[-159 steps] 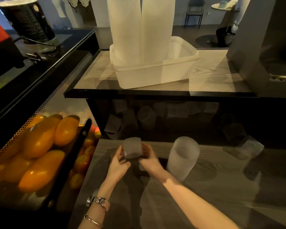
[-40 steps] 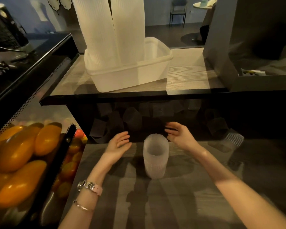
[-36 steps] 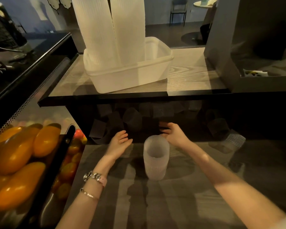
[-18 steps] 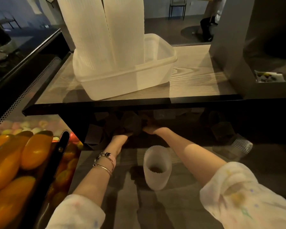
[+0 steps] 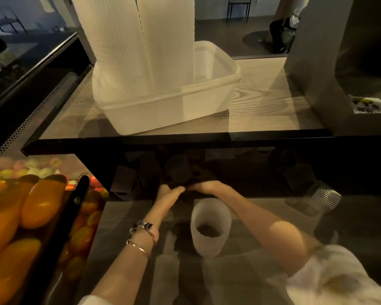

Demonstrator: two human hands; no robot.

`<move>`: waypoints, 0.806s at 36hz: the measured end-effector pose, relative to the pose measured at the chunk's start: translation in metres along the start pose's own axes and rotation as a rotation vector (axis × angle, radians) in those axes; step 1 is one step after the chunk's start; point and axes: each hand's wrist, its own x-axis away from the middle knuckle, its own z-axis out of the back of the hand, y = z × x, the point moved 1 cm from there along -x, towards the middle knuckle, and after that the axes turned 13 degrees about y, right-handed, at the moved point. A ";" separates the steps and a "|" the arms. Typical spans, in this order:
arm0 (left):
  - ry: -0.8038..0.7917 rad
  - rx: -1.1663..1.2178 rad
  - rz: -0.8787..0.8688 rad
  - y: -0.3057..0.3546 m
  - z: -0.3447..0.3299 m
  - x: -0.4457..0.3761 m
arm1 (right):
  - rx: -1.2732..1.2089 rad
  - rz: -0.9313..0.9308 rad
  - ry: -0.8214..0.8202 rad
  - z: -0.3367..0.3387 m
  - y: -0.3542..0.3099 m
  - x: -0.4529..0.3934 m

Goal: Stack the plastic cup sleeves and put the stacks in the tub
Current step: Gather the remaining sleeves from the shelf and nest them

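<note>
Two tall stacks (image 5: 139, 47) of sleeves stood in the tub (image 5: 209, 93) on the upper shelf. One short stack (image 5: 210, 227) stood upright on the lower counter (image 5: 251, 278), between the forearms. Several loose sleeves (image 5: 178, 170) lay in the dark recess under the shelf, one more (image 5: 323, 197) at the right. Left hand (image 5: 169, 192) and right hand (image 5: 204, 187) reached into that recess; fingers hidden in shadow, grip could not be told. Judged well along, stacking unfinished.

under shelf: low dark gap, crowded by loose sleeves (image 5: 177, 170)
lower counter: short stack (image 5: 210, 227) stands between forearms
</note>
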 end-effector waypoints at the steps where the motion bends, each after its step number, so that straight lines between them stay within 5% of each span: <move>1: -0.022 0.003 -0.036 -0.004 0.000 0.004 | -0.048 -0.016 0.020 0.001 0.006 0.005; 18: -0.123 -0.001 -0.431 0.001 0.020 0.070 | -0.494 -0.016 0.208 0.032 0.022 0.063; 29: 0.120 -0.169 -0.901 0.018 0.041 0.102 | -0.270 0.346 0.405 0.059 -0.008 0.089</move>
